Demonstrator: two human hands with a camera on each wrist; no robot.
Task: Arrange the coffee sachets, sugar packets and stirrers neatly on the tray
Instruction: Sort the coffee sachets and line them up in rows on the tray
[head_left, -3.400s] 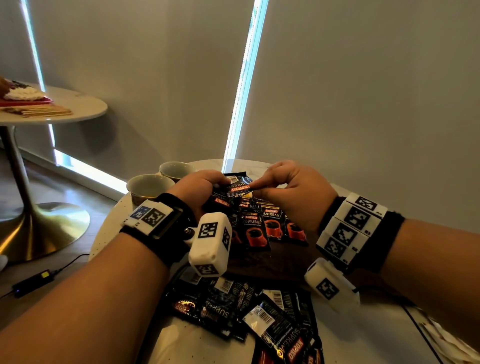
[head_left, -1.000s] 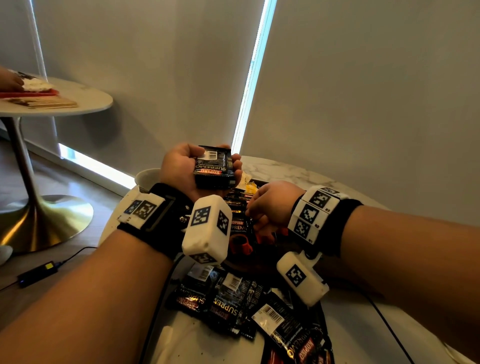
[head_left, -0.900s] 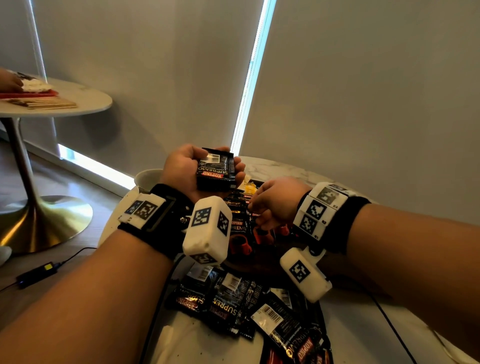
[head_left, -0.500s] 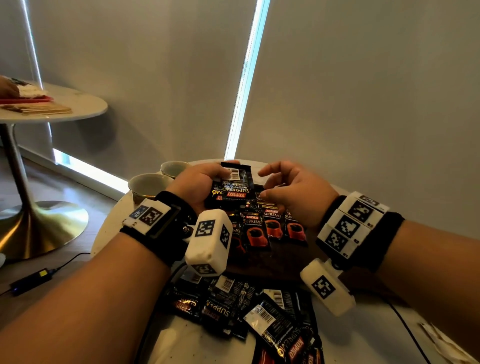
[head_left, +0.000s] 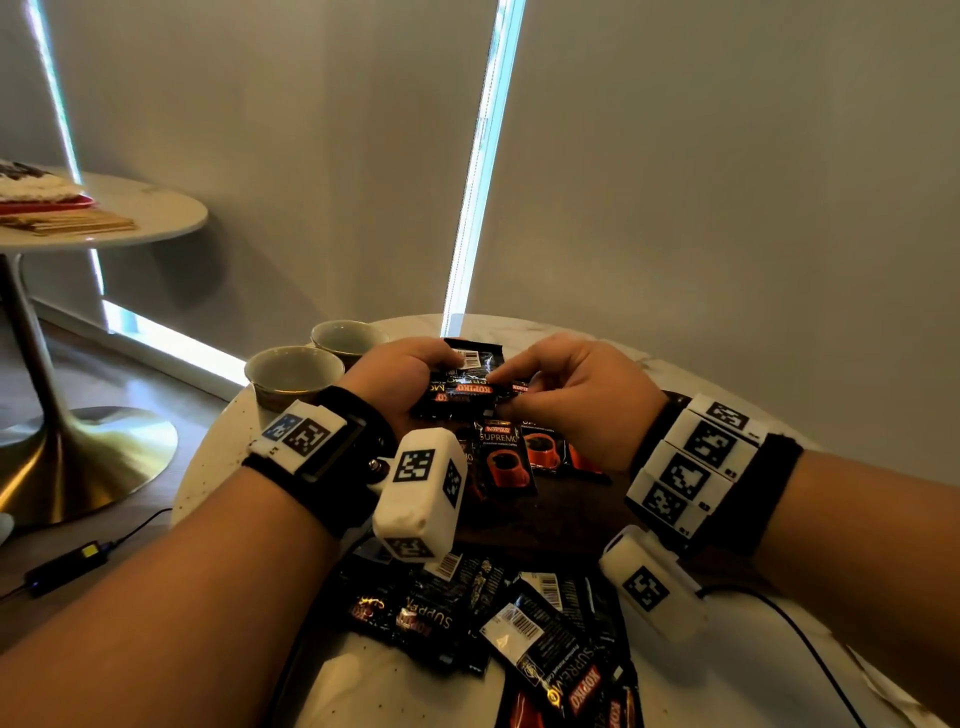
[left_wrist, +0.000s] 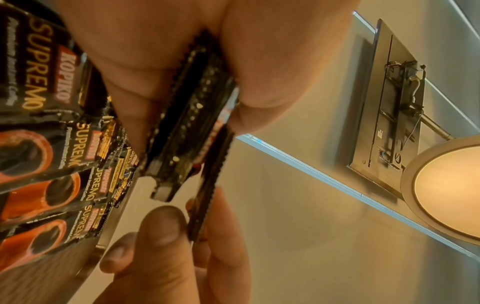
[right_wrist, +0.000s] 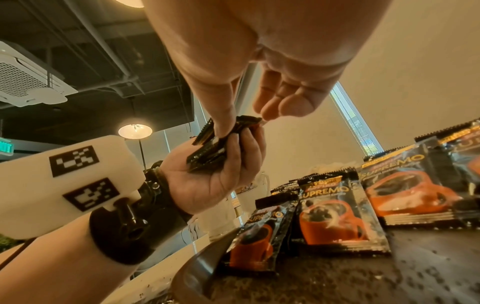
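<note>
A stack of light, slippery Kopiko coffee sachets (head_left: 457, 387) is gripped by the left hand (head_left: 400, 379), one sachet being pinched at its crimped edge by the right hand (head_left: 576, 400).

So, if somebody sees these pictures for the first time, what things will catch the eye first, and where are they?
First, the two hands meeting above the tray: the left hand grips a small stack of black coffee sachets, and the right hand pinches one at the stack's edge. Below them, a row of sachets with orange cups lies on the dark tray. Nearer the person, loose sachets lie jumbled on the white table.
</note>
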